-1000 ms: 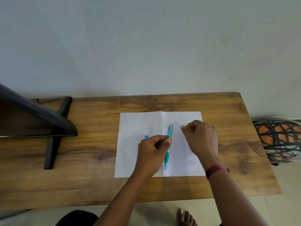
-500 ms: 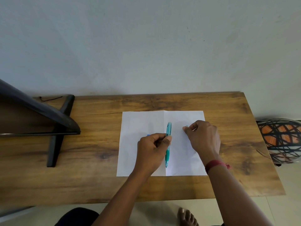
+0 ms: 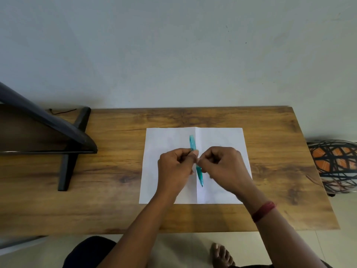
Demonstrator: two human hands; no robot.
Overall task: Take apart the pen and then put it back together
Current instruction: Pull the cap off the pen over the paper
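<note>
Over the white paper (image 3: 168,140) on the counter (image 3: 270,132), both hands meet. The left hand (image 3: 174,167) and right hand (image 3: 224,167) pinch closed on the teal pen (image 3: 193,146), tip toward the person

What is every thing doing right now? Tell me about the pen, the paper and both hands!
Teal plastic pen: held above the paper, tip pointing toward the person, both hands on its middle.
White creased paper sheet: lying flat and unfolded on the wooden table.
Left hand: closed on the pen.
Right hand: fingers pinched at the pen's middle.
</note>
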